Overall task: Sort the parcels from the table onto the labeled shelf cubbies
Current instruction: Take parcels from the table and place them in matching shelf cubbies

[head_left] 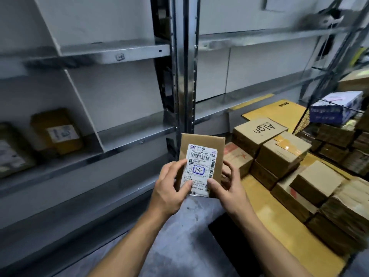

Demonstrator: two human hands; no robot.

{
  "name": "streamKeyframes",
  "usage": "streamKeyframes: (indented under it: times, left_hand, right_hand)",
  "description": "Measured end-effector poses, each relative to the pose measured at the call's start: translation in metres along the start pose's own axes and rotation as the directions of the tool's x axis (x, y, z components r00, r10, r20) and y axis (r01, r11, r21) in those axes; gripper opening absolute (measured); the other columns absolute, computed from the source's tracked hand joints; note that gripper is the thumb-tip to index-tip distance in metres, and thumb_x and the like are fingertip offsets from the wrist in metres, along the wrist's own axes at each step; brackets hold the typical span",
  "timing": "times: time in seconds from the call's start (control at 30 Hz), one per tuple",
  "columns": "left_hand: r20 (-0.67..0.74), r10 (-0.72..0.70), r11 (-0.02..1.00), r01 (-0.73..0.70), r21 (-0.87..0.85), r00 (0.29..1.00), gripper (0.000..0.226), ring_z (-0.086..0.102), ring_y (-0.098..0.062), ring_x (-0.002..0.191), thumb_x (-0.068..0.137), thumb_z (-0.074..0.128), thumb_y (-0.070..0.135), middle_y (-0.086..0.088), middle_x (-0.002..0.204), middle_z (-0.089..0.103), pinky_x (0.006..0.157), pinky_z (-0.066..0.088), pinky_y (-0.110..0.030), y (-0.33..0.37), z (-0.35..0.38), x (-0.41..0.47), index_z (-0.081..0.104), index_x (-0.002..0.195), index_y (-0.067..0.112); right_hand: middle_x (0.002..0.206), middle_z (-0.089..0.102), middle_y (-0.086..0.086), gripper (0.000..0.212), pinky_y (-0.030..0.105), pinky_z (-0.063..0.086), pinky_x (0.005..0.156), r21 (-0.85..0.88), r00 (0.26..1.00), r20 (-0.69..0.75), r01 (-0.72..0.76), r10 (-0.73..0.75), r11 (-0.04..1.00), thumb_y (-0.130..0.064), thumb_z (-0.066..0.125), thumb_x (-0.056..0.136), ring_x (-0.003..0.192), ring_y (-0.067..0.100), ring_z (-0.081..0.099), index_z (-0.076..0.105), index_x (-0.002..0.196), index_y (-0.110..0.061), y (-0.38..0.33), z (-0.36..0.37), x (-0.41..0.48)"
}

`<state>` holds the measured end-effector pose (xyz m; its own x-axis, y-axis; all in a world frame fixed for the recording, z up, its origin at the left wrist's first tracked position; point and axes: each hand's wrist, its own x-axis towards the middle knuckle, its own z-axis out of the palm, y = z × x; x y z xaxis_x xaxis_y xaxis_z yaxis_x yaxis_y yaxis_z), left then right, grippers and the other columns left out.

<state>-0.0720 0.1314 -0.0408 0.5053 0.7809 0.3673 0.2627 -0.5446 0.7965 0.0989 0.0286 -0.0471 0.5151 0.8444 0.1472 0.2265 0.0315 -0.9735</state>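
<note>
I hold a small flat brown parcel (207, 142) upright in front of me, its white shipping label (201, 162) facing me with a blue-boxed mark. My left hand (169, 186) grips its lower left edge, thumb on the label. My right hand (227, 186) grips its lower right edge, fingers curled behind. The grey metal shelf (119, 52) with dividers stands to the left; one cubby edge carries a handwritten mark. Two parcels, one of them (58, 130), sit in the lower-left cubbies.
Several brown cardboard boxes (279, 152) are stacked at the right on flattened yellow cardboard (273, 110). A blue and white box (335, 107) lies in a wire cage at the far right. Two shelf uprights (185, 76) stand just behind the parcel. Grey floor below.
</note>
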Motion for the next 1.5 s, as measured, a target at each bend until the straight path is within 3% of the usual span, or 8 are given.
streamKeyframes:
  times: [0.13,0.27,0.47,0.73,0.87,1.13,1.33,1.5]
  left_hand:
    - [-0.064,0.004,0.998,0.000,0.057,0.998,0.057,0.052,-0.007,0.118,0.083,0.066,0.034,0.010,0.129,0.048,0.099,0.048,-0.037,-0.008,-0.056,0.002,0.049,0.138,0.030]
    - [-0.118,0.024,0.993,-0.011,0.117,0.993,0.057,0.051,-0.008,0.117,0.087,0.068,0.030,0.008,0.131,0.046,0.099,0.048,-0.038,-0.017,-0.109,-0.001,0.046,0.139,0.032]
    - [-0.163,0.082,0.976,-0.047,0.211,0.983,0.057,0.048,-0.007,0.118,0.090,0.066,0.032,0.006,0.134,0.043,0.101,0.047,-0.032,-0.026,-0.174,-0.005,0.042,0.142,0.034]
    - [-0.187,0.143,0.949,-0.081,0.304,0.972,0.055,0.038,0.002,0.122,0.089,0.058,0.041,0.011,0.139,0.038,0.094,0.028,-0.001,-0.037,-0.266,-0.013,0.041,0.141,0.035]
    - [-0.267,0.162,0.913,-0.042,0.407,0.950,0.051,0.041,-0.001,0.118,0.087,0.051,0.048,0.015,0.129,0.044,0.096,0.030,-0.012,-0.041,-0.328,-0.027,0.049,0.135,0.030]
    - [-0.272,0.085,0.612,0.165,0.773,0.959,0.050,0.047,-0.024,0.115,0.090,0.052,0.043,-0.002,0.129,0.052,0.099,0.042,-0.043,-0.042,-0.449,-0.036,0.049,0.136,0.023]
    - [-0.312,0.008,0.424,0.279,0.862,0.950,0.053,0.042,-0.021,0.124,0.093,0.048,0.046,0.003,0.139,0.045,0.102,0.037,-0.040,-0.036,-0.509,-0.029,0.040,0.142,0.028]
    - [-0.365,0.031,0.391,0.324,0.861,0.931,0.053,0.041,-0.022,0.125,0.093,0.047,0.045,0.002,0.139,0.046,0.102,0.036,-0.041,-0.032,-0.549,-0.018,0.040,0.143,0.027]
  right_hand:
    - [0.126,0.064,-0.013,0.063,0.044,0.052,0.102,-0.032,0.996,0.034,0.080,-0.079,0.996,-0.038,0.073,0.080,0.118,0.008,0.062,0.042,0.132,-0.050,-0.028,0.053,0.012]
    - [0.115,0.062,-0.024,0.062,0.037,0.055,0.098,-0.007,0.995,0.034,0.099,-0.099,0.995,-0.043,0.076,0.077,0.106,-0.009,0.062,0.038,0.119,-0.067,-0.053,0.105,0.020]
    - [0.113,0.062,-0.022,0.066,0.046,0.057,0.096,0.068,0.992,0.022,0.123,-0.125,0.990,-0.036,0.082,0.081,0.108,0.001,0.065,0.034,0.109,-0.073,-0.085,0.172,0.025]
    - [0.114,0.066,-0.021,0.061,0.040,0.059,0.092,0.177,0.980,0.037,0.185,-0.195,0.967,-0.053,0.080,0.072,0.108,0.001,0.065,0.040,0.115,-0.069,-0.125,0.243,0.025]
    - [0.121,0.066,-0.013,0.058,0.047,0.056,0.097,0.225,0.963,0.069,0.239,-0.260,0.944,-0.039,0.082,0.080,0.115,0.009,0.064,0.042,0.113,-0.067,-0.152,0.281,0.031]
    - [0.129,0.062,-0.005,0.060,0.050,0.057,0.095,0.309,0.908,0.188,0.307,-0.374,0.900,-0.035,0.080,0.083,0.118,0.016,0.064,0.041,0.125,-0.050,-0.225,0.360,0.051]
    - [0.115,0.062,-0.018,0.062,0.045,0.059,0.093,0.354,0.865,0.205,0.370,-0.457,0.859,-0.036,0.078,0.086,0.113,0.011,0.065,0.036,0.131,-0.044,-0.287,0.426,0.077]
    - [0.111,0.059,-0.018,0.064,0.036,0.060,0.090,0.402,0.837,0.209,0.398,-0.506,0.825,-0.031,0.075,0.089,0.100,-0.003,0.065,0.035,0.138,-0.034,-0.327,0.480,0.103]
